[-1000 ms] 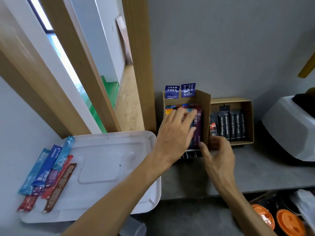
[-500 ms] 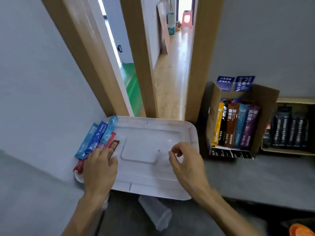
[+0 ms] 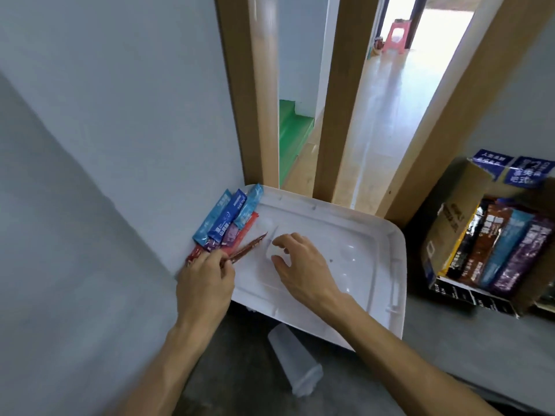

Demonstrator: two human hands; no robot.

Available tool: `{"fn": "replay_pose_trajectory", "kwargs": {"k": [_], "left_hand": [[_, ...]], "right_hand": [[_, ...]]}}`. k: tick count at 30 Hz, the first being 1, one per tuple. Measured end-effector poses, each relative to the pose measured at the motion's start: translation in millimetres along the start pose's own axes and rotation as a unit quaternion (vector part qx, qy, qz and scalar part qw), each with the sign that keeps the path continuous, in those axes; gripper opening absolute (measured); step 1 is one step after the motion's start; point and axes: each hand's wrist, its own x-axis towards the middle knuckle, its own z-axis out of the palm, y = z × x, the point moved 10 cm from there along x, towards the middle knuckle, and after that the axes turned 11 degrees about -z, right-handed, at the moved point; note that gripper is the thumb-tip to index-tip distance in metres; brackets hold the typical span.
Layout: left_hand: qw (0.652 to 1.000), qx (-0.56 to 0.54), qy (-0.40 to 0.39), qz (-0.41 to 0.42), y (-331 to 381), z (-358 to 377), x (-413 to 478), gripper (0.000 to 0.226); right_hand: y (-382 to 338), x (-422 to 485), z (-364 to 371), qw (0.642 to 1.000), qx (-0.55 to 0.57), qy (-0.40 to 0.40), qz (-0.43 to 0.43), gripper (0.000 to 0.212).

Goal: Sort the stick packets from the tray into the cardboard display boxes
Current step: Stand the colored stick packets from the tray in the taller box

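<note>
**Head view.** The white tray (image 3: 345, 235) sits in a corner. Its left edge is against the grey wall (image 3: 120, 145) and its far edge against two wooden posts (image 3: 339, 115). A pile of stick packets (image 3: 228, 217) lies along the left edge, touching the wall; the rest of the tray floor is bare.

The left hand (image 3: 204, 283) pinches the near end of a brown stick packet (image 3: 250, 244), which is angled toward the tray centre. The right hand (image 3: 303, 265) rests on the tray floor just beside it, fingers loosely curled, holding nothing.

The cardboard display box (image 3: 450, 223) stands on the desk (image 3: 450, 340) near the tray's right edge, with packets upright inside. A translucent container (image 3: 295, 364) lies below the tray's near edge.
</note>
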Motion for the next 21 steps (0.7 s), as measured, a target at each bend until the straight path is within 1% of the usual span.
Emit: {"fn": "replay_pose_trajectory", "kwargs": {"k": [2,4,5,6,8,11,12,15,17,18,19,21], "left_hand": [[0.993,-0.103,-0.045,-0.025,-3,0,-1,0.009],[0.973,-0.198,-0.101,-0.062,-5,3,-3,0.013],[0.964,-0.227,-0.115,-0.072,-5,2,-3,0.015],[0.960,-0.242,-0.122,-0.073,-4,1,-4,0.016],[0.958,-0.243,-0.137,-0.060,0,0,-4,0.017],[0.953,-0.249,-0.165,-0.051,5,5,-7,0.016],[0.947,-0.270,-0.164,-0.055,6,5,-8,0.015],[0.916,-0.368,-0.129,-0.090,6,-3,-5,0.009],[0.906,-0.398,-0.105,-0.094,12,-9,-2,0.011],[0.903,-0.407,-0.104,-0.091,18,-10,-2,0.010],[0.900,-0.414,-0.107,-0.084,25,-11,-2,0.008],[0.897,-0.421,-0.119,-0.065,41,-9,-6,0.006]], "right_hand": [[1,2,0,0.999,0.027,0.013,0.021,0.045],[8,3,-6,0.991,0.104,0.043,0.074,0.051],[12,3,-9,0.981,0.154,0.050,0.105,0.049],[16,3,-10,0.971,0.194,0.045,0.132,0.045],[22,3,-10,0.960,0.227,0.010,0.166,0.035],[28,1,-14,0.949,0.264,-0.012,0.170,0.015],[29,-1,-17,0.947,0.276,-0.013,0.164,0.011],[29,-11,-27,0.949,0.285,-0.013,0.134,0.006],[30,-22,-29,0.953,0.278,-0.022,0.117,0.005],[33,-29,-31,0.951,0.286,-0.014,0.118,0.005],[38,-36,-34,0.943,0.308,0.004,0.126,0.007],[49,-50,-44,0.908,0.383,0.048,0.161,0.015]]}}
